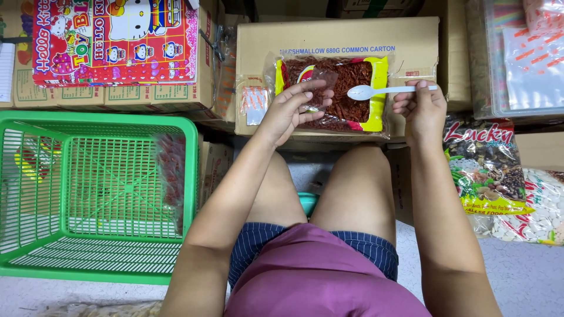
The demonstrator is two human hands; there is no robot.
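My left hand (292, 108) holds a small clear plastic bag (322, 81) with a little red filling, just over a big open packet of dark red shredded snack (352, 88) with yellow edges. That packet lies on a brown cardboard carton (341, 38) in front of my knees. My right hand (420, 108) pinches the handle of a white plastic spoon (367, 91). The spoon's bowl hovers over the packet, to the right of the small bag.
A green plastic basket (100, 194) stands at left with small filled red bags (171, 170) along its right wall. Packets of seeds and beans (487, 170) lie at right. Cartons and a colourful toy box (114, 38) stand behind. A stack of small bags (254, 103) rests on the carton.
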